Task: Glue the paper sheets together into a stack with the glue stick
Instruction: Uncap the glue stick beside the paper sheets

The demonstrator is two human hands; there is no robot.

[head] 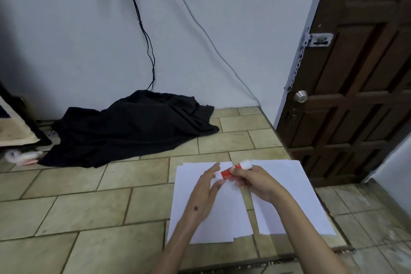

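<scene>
A red glue stick [229, 173] with a white cap end [246, 164] is held above the paper. My right hand [255, 181] grips its body with curled fingers. My left hand [206, 193] reaches to the stick's lower end, thumb and fingers straight and touching it. Below lie two groups of white paper sheets on the tiled surface: a loosely overlapped stack on the left [224, 218] and another sheet or stack on the right [300, 196].
A crumpled black cloth [133, 127] lies at the back against the wall, with cables hanging above it. A dark wooden door [355, 73] stands at the right. The tiled surface [89, 207] drops off at its right edge and near edge.
</scene>
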